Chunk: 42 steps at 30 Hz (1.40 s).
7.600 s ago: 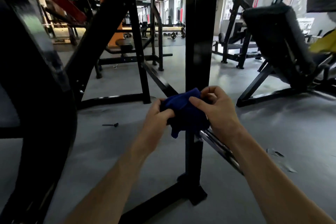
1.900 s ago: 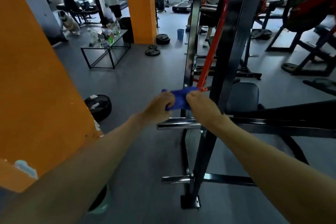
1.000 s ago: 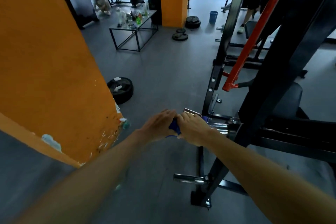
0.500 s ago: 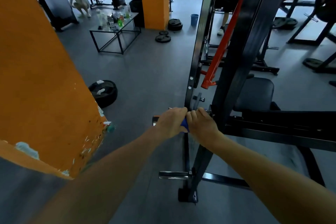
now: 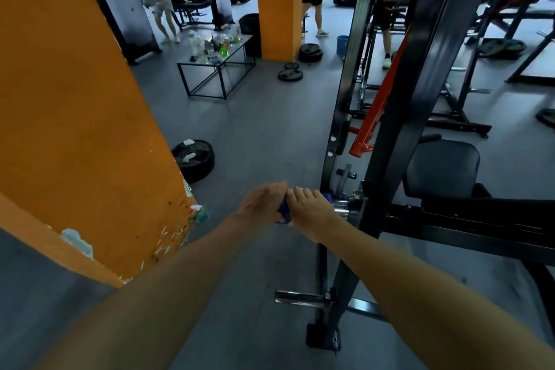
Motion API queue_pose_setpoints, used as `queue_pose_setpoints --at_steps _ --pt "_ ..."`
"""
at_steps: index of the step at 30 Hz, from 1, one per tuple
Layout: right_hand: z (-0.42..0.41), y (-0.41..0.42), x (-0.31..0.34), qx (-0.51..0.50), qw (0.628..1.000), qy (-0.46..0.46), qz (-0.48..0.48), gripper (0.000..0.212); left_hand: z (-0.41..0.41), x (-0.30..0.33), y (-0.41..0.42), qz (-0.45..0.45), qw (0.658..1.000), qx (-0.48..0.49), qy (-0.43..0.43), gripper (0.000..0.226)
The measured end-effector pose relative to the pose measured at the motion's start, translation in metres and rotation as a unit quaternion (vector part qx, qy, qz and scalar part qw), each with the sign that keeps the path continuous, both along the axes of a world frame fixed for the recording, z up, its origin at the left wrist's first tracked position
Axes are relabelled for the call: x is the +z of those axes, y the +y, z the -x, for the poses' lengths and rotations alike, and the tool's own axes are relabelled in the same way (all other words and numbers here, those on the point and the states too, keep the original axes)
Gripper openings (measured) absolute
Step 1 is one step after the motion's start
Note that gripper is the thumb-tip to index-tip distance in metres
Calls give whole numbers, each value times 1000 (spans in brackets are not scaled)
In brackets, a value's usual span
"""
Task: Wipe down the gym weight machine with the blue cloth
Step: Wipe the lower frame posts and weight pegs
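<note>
Both my hands are wrapped around the blue cloth [image 5: 283,211], which covers the end of a chrome peg [image 5: 341,207] sticking out from the black weight machine frame [image 5: 402,129]. My left hand [image 5: 264,201] grips the outer end of the cloth. My right hand [image 5: 309,207] grips it beside the left one, closer to the frame. Only small patches of blue show between and beside my fingers. A red bar [image 5: 377,117] and a black seat pad [image 5: 440,167] belong to the same machine.
An orange pillar [image 5: 75,117] stands close on my left with a weight plate [image 5: 195,159] at its foot. A second chrome peg [image 5: 300,297] juts out low near the floor. Farther off are a glass table [image 5: 216,60] with bottles, more plates, a blue bucket [image 5: 342,44] and several people.
My hands stay clamped on the cloth over the peg and have shifted only slightly along it. The camera has tilted, showing more of the far room.
</note>
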State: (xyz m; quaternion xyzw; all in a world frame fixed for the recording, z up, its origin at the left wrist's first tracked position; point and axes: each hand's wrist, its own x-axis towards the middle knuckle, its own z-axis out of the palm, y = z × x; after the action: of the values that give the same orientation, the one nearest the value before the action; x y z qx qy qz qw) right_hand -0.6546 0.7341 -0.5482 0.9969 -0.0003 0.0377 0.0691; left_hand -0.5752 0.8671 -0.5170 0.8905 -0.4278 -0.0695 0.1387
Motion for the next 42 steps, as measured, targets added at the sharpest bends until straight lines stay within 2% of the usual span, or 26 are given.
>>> queue_pose_setpoints --at_steps 2,6,9,13,16,19,21,22,24,27,30,32,34,37,40,42 --pt "9 -12 -5 -3 999 -41 17 48 6 3 -8 10 1000 -12 1 41" --pt "24 -25 -10 5 991 -127 42 32 20 -6 -27 33 999 -11 5 39" --pt "26 -27 -10 3 989 -141 48 32 24 -14 -24 72 997 0 14 38" --pt "32 -25 -12 16 988 -151 14 33 34 -26 -15 146 989 11 10 25" --pt "45 -22 -22 21 988 -151 -11 47 45 -35 -12 202 979 5 -14 9" --pt "56 -20 -26 49 987 -153 -26 53 61 -37 -2 219 973 30 -69 9" --pt "66 -18 -30 109 982 -151 -30 48 79 -42 11 211 967 51 -131 12" --pt "72 -16 -37 136 980 -143 -37 47 89 -50 19 196 969 68 -132 17" --pt "91 -7 -58 153 980 -90 -90 47 109 -76 35 176 977 100 -66 23" --pt "119 12 -107 96 977 87 -172 58 140 -131 54 190 964 141 124 19" --pt "137 28 -160 17 946 204 -252 35 169 -187 64 190 939 190 217 21" --pt "147 39 -186 -23 911 254 -323 26 185 -222 74 207 908 239 273 7" --pt "155 46 -212 -44 887 295 -353 20 197 -255 82 211 881 272 325 11" --pt "162 49 -254 -75 872 359 -325 26 201 -299 89 186 856 298 378 12" --pt "152 48 -296 -85 883 378 -266 28 189 -340 88 160 889 257 345 17" --pt "135 44 -319 -70 917 324 -221 34 169 -361 81 190 901 237 309 9"
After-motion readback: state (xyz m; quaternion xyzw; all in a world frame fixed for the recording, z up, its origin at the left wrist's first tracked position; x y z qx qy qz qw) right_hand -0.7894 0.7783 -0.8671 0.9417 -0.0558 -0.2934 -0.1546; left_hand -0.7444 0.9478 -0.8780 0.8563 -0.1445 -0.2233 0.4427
